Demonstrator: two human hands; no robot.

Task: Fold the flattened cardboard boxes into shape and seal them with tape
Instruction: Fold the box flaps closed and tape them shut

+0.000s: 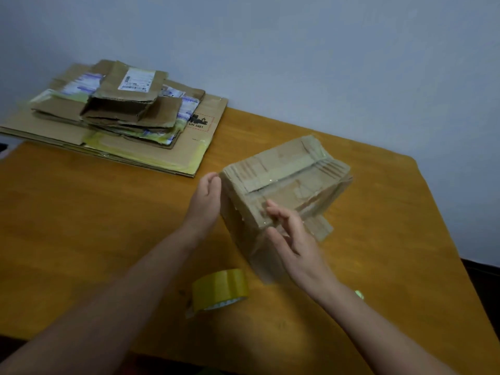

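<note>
A taped-up cardboard box (284,185) sits tilted at the middle of an orange-brown wooden table (94,212) set against a pale blue-grey wall (297,63). A yellow tape roll (220,292) lies just in front of it; a stack of flattened boxes (113,112) lies at the far left corner. The left hand (207,197), fingers straight, presses flat against the box's left side. The right hand (292,240) rests spread on the near corner, thumb on top. The box's underside is hidden; the picture is blurred.

Bare forearms (130,280), left hand (207,196), right hand (293,240)
</note>
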